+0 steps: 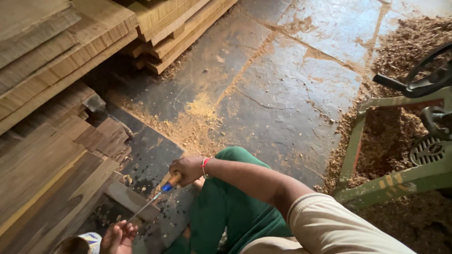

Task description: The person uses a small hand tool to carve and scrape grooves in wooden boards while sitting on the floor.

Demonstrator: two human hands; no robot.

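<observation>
down low, the left hand (118, 236) is pinching the tip of a chisel (149, 201) against a small wood block (132, 200), the right hand (186, 170) is gripping its handle closed; paring seems underway, needing steady pressure, beside stacked planks (52, 51) and sawdust (405, 42).
</observation>
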